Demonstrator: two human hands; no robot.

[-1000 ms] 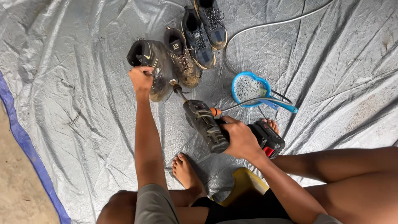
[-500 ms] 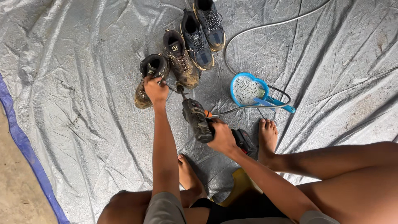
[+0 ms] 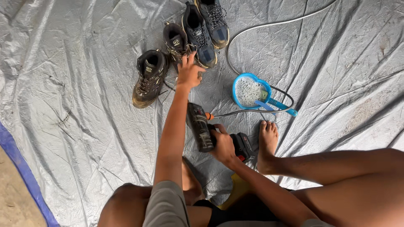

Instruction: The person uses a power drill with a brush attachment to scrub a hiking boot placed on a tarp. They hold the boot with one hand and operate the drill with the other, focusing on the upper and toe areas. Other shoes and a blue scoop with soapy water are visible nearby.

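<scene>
While the right hand (image 3: 222, 145) is closed around the black power sprayer (image 3: 201, 131), the left hand (image 3: 189, 72) is spread open, holding nothing, touching a dark shoe (image 3: 176, 42) lying just beyond its fingertips, long axis pointing away.

Single head camera looking steeply down from the seated person's own height, facing forward over knees, taking in tarp (image 3: 84, 105) and shoes (image 3: 198, 29) at arm's reach

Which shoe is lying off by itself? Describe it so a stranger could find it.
On the grey tarp, four shoes lie near the top. Three sit packed together by the left hand; the lone boot lies apart to their left, dark, with mud-brown sole edges.
</scene>
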